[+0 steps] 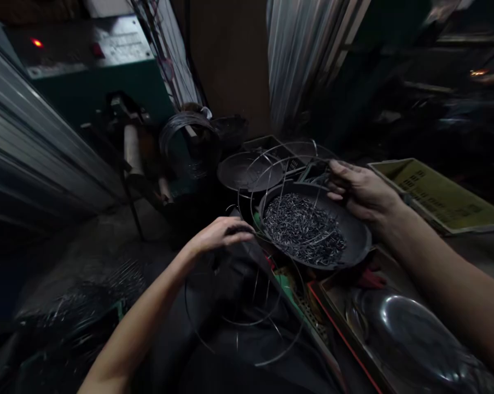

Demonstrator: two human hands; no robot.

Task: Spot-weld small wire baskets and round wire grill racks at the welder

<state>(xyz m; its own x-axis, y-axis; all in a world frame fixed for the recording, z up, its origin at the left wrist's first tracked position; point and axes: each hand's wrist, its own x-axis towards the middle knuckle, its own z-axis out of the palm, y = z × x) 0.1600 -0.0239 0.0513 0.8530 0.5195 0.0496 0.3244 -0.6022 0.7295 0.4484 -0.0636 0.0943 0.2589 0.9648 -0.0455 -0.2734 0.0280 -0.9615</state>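
My left hand is closed in a pinch on a thin wire frame made of rings and spokes, which hangs over my dark lap. My right hand is closed on another wire ring frame at the far rim of a round dark pan. That pan holds a heap of small metal pins. The two wire frames overlap above the pan.
A second round pan and a wire coil stand behind. A green machine with a red light is at the back left. A yellow-green crate sits right. A shiny metal bowl lies in a tray at lower right.
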